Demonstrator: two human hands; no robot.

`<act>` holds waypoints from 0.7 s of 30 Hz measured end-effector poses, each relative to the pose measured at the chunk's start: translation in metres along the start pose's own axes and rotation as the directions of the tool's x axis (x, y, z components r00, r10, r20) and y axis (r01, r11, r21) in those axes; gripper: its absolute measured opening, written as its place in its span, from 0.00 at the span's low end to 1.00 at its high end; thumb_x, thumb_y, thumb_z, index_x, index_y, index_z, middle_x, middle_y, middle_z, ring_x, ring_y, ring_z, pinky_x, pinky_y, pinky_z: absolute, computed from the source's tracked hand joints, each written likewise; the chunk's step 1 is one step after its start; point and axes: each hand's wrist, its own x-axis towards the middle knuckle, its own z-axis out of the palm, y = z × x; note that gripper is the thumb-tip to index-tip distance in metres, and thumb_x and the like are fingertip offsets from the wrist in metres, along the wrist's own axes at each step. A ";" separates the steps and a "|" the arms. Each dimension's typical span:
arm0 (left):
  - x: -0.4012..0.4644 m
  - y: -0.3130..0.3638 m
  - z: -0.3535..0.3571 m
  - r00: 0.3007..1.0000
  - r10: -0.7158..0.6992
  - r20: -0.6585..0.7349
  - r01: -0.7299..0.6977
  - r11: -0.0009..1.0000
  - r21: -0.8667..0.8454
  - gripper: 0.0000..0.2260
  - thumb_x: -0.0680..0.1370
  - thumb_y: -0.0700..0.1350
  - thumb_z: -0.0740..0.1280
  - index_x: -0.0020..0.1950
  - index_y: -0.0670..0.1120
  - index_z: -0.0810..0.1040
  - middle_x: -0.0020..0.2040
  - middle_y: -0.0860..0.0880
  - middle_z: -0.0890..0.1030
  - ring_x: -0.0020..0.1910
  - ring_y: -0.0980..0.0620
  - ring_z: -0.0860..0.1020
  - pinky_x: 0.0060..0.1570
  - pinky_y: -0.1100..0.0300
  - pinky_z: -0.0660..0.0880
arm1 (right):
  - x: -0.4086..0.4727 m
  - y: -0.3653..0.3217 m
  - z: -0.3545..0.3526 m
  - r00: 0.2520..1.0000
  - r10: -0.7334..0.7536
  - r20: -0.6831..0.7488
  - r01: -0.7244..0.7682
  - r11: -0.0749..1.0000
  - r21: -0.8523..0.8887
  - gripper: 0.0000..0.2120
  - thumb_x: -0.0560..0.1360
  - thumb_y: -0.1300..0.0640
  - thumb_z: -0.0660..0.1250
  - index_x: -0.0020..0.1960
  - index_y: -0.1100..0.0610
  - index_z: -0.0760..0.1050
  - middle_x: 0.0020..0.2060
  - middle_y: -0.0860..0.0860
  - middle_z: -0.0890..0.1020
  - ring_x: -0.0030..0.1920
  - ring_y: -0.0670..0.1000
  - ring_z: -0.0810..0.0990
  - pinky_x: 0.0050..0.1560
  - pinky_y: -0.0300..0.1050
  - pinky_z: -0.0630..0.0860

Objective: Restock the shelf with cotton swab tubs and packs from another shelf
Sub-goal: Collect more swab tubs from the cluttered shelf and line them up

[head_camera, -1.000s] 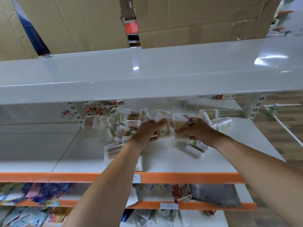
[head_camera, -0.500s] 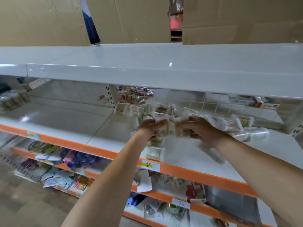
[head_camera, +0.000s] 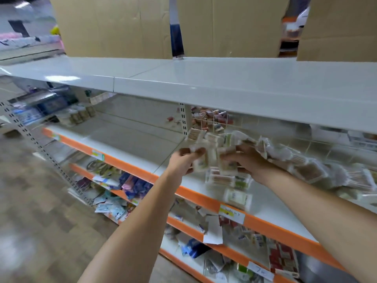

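Both my hands are raised in front of the orange-edged shelf (head_camera: 142, 144), carrying a bundle of cotton swab packs (head_camera: 212, 158) between them. My left hand (head_camera: 184, 160) grips the bundle's left side with curled fingers. My right hand (head_camera: 246, 162) grips its right side. A loose heap of more cotton swab packs (head_camera: 314, 170) lies on the shelf to the right. A clear pack (head_camera: 226, 178) and a round tub (head_camera: 237, 198) sit near the front edge below my hands. Several swab tubs (head_camera: 78, 116) stand at the shelf's far left.
A white upper shelf (head_camera: 204, 82) overhangs the work area, with cardboard boxes (head_camera: 114, 27) on top. Lower orange-edged shelves (head_camera: 204, 227) hold mixed packets. The wide left stretch of the middle shelf is bare. Grey floor (head_camera: 36, 221) lies to the left.
My view has swung left along the shelving while both hands carry the bundle of packs leftward, away from the heap. The tubs at the far left have come closer into view.
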 end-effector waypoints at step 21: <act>-0.006 -0.028 -0.262 0.955 -0.055 -0.291 0.032 0.996 -0.084 0.20 0.72 0.51 0.76 0.58 0.42 0.78 0.53 0.43 0.83 0.45 0.49 0.83 0.46 0.55 0.80 | 0.096 -0.017 0.276 0.969 0.030 0.243 -0.036 0.999 0.020 0.18 0.66 0.60 0.80 0.54 0.56 0.79 0.47 0.53 0.85 0.44 0.51 0.85 0.47 0.50 0.83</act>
